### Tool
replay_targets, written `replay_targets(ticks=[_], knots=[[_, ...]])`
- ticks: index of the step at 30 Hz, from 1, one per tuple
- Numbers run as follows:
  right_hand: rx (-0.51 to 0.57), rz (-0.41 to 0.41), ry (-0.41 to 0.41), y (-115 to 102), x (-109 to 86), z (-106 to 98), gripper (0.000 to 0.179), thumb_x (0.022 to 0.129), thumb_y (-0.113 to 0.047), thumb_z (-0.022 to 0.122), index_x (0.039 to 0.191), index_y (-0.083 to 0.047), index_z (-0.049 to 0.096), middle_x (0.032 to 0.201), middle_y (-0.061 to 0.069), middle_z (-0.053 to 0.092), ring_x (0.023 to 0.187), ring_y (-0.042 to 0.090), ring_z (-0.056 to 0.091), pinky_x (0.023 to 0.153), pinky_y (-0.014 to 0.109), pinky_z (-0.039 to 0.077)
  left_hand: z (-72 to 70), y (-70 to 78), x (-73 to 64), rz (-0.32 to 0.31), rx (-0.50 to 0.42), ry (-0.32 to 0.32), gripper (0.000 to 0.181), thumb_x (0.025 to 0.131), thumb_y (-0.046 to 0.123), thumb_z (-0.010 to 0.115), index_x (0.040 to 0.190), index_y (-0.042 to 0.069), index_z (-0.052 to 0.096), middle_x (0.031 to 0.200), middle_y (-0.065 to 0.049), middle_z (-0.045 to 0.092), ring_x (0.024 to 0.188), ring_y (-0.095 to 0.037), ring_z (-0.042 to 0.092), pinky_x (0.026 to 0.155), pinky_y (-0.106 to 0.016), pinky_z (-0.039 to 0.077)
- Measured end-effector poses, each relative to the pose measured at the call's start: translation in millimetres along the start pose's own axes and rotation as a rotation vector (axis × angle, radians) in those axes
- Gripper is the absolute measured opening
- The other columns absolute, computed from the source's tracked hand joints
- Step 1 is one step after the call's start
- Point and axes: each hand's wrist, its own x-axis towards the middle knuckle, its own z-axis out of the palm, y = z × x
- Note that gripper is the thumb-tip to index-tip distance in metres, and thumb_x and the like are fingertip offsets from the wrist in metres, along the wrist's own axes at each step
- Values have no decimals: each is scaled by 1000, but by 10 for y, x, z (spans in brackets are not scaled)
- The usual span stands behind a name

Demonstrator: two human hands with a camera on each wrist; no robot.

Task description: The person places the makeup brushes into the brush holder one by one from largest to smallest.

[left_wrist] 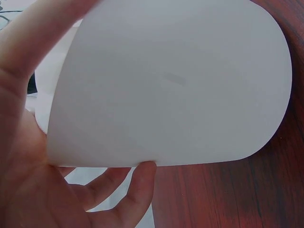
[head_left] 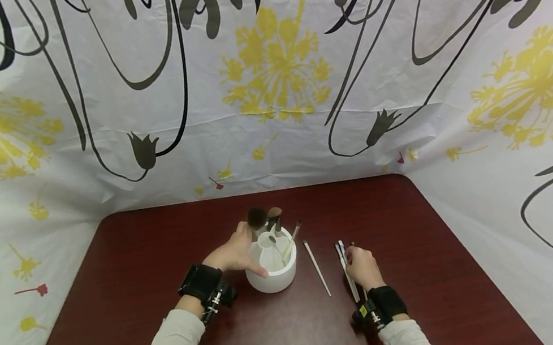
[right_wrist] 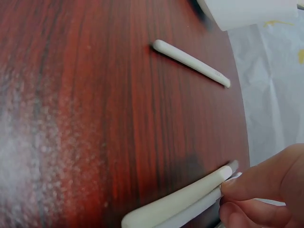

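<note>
A round white brush holder (head_left: 275,282) with inner compartments stands near the middle of the table. My left hand (head_left: 237,252) grips it from the left side, thumb toward the front; in the left wrist view the smooth wall of the holder fills most of the picture. In it stand a large dark makeup brush (head_left: 256,218), a brown-tipped brush (head_left: 274,213) and slimmer brushes. To the right, my right hand (head_left: 363,268) is low over several white-handled brushes lying side by side. In the right wrist view, thumb and fingers pinch a white makeup brush (right_wrist: 192,211) beside a thicker cream-handled brush (right_wrist: 178,197).
A single thin white brush (head_left: 317,268) lies on the table between the holder and my right hand. The dark red-brown table (head_left: 161,242) has rounded back corners. A white cloth with printed flowers (head_left: 274,150) hangs behind and along both sides.
</note>
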Motion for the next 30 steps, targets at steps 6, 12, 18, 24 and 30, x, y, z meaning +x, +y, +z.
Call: replay_targets(ticks=[6,12,18,24,30], knots=[[5,12,-4,-19,6,20,23,72,5,57,95,3,62,64,4,53,56,16,45,50,30,36,3,18,-1,-39,-9,-12,113,45,37,89,133,5,26,130,-21,26,116,-37,36,96,-48,33],[12,13,4,-28,7,39,22,74,5,57,95,3,62,61,3,50,53,16,43,49,29,33,8,3,11,-30,3,-12,113,45,37,89,133,4,26,130,-22,26,116,-37,36,96,-48,34],[1,2,36,-35,12,51,19,71,5,59,90,4,62,65,6,55,55,17,47,50,31,38,-9,16,7,-27,10,-23,114,46,38,88,135,4,25,131,-22,25,117,-37,36,96,-47,33],[17,1,30,-41,21,48,20,71,6,61,91,7,60,71,12,60,57,18,53,49,31,42,-26,38,6,-25,-7,-22,110,45,35,89,133,3,30,129,-20,26,113,-35,38,95,-47,34],[15,-6,31,-67,17,5,19,71,4,61,90,6,59,68,10,57,55,18,51,49,31,41,-18,20,24,-21,10,-27,111,46,36,89,134,2,29,128,-20,26,114,-35,37,95,-46,34]])
